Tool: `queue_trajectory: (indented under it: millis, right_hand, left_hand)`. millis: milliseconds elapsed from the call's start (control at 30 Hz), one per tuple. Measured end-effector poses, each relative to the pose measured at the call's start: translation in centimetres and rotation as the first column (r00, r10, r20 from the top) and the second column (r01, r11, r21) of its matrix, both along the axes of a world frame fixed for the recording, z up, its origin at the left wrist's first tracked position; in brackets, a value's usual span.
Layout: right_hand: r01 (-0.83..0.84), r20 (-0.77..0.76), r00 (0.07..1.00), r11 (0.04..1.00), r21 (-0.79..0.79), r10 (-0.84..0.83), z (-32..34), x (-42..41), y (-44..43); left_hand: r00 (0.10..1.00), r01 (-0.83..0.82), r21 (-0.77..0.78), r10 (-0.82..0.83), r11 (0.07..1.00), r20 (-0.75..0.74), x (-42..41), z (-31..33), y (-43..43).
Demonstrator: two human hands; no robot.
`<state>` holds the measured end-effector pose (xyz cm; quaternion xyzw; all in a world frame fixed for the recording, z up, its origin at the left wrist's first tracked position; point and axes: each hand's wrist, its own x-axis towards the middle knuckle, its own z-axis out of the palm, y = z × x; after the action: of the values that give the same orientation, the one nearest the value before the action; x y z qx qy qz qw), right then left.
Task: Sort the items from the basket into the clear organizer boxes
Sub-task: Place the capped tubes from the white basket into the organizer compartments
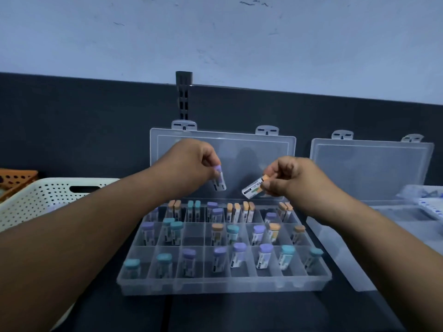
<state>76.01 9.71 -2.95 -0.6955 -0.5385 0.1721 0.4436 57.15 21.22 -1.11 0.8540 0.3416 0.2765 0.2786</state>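
Note:
A clear organizer box (223, 287) lies open in front of me, its lid leaning against the dark back panel. Its compartments hold several small labelled tubes with purple, teal and orange caps. My left hand (191, 161) hovers above the box's back row, pinching a purple-capped tube (219, 179) that hangs cap up. My right hand (290, 176) is to the right of it, holding an orange-capped tube (254, 186) tilted with its base pointing left. The white perforated basket (48, 195) stands at the left, partly behind my left forearm.
A second clear organizer box (335, 259) stands open at the right, with plastic packets (424, 200) in it. An orange perforated basket (14, 178) peeks out at the far left. A dark slotted bracket (183, 97) rises behind the lid.

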Motion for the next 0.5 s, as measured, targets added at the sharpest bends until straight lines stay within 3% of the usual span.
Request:
queue_trajectory:
  millis: [267, 500]
  right_hand:
    - [-0.02, 0.213, 0.976, 0.994, -0.111, 0.044, -1.2, 2.1, 1.0]
    - [0.03, 0.222, 0.975, 0.996, -0.089, -0.01, -0.8, 4.7, 0.9]
  left_hand:
    - [0.994, -0.01, -0.061, 0.003, 0.998, -0.112, 3.3, -1.6, -1.0]
    - [0.99, -0.01, -0.039, 0.004, 0.999, -0.141, 5.7, -1.9, -1.1]
